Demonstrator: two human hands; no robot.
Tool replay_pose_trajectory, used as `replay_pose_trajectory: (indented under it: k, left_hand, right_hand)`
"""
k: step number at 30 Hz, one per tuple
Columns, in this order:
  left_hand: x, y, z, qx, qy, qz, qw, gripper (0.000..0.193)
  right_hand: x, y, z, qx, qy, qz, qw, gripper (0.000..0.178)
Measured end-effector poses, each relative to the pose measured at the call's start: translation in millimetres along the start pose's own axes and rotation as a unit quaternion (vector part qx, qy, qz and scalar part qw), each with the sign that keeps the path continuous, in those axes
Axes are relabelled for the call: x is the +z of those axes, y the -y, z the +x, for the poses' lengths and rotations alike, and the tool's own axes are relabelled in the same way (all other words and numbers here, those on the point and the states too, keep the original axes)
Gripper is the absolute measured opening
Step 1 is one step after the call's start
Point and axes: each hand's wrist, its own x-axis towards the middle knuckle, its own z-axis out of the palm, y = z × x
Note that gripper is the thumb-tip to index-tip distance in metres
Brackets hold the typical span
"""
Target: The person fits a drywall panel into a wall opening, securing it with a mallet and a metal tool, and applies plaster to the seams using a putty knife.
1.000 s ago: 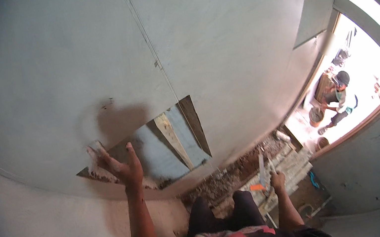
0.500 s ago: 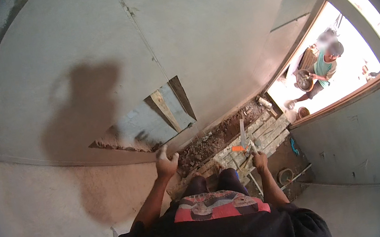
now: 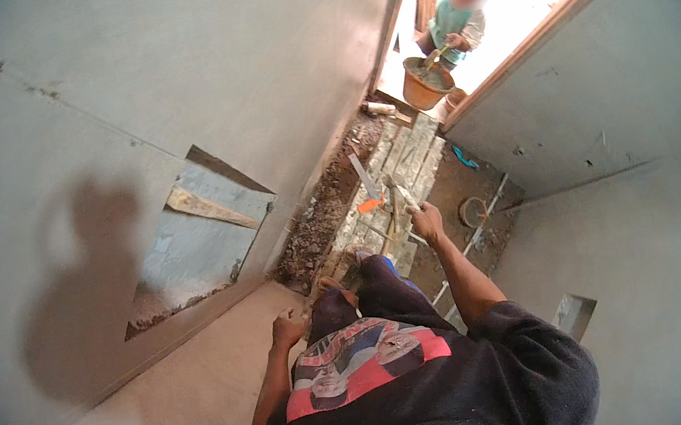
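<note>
My right hand (image 3: 427, 221) is closed around a pale, narrow tool (image 3: 407, 196) that looks like a trowel, held above wooden planks (image 3: 412, 146). My left hand (image 3: 289, 327) hangs low beside my left leg, fingers curled, with nothing visible in them. On the planks lies a handsaw (image 3: 366, 179) with an orange handle, just left of the tool. A co-worker (image 3: 452, 18) in the bright doorway holds an orange-brown bucket (image 3: 427, 92) with grey wet mix in it, one hand at its rim.
A plastered wall with a rectangular opening (image 3: 200, 236), crossed by a wooden strip (image 3: 209, 209), stands at my left. Rubble (image 3: 314, 217) lines its foot. Past the planks are a round container (image 3: 474, 211), a pale pipe (image 3: 484, 211) and a blue piece (image 3: 465, 157).
The view has turned, and the co-worker now holds the bucket nearer the doorway's threshold. My left hand has dropped toward my leg and its fingers have curled. My right hand keeps its tool.
</note>
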Motion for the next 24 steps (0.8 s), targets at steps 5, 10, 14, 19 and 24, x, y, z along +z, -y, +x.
replay_pose_trajectory:
  k: [5, 10, 14, 19, 24]
  left_hand:
    - [11, 31, 12, 0.028, 0.035, 0.024, 0.999, 0.068]
    - [32, 24, 6, 0.008, 0.097, 0.064, 0.993, 0.067]
    - [56, 42, 30, 0.008, 0.148, 0.053, 0.988, 0.071]
    - [94, 35, 27, -0.115, 0.239, 0.037, 0.964, 0.091]
    - [148, 7, 20, -0.146, 0.224, 0.126, 0.955, 0.111]
  right_hand:
    - [-23, 10, -26, 0.046, -0.010, 0.014, 0.999, 0.045]
    - [-29, -48, -1, -0.002, -0.084, -0.023, 0.996, 0.037]
    - [-30, -55, 30, 0.033, -0.089, -0.074, 0.993, 0.046]
    - [-25, -52, 118, 0.038, -0.064, -0.100, 0.992, 0.049]
    - [10, -93, 270, 0.000, -0.064, -0.196, 0.979, 0.052]
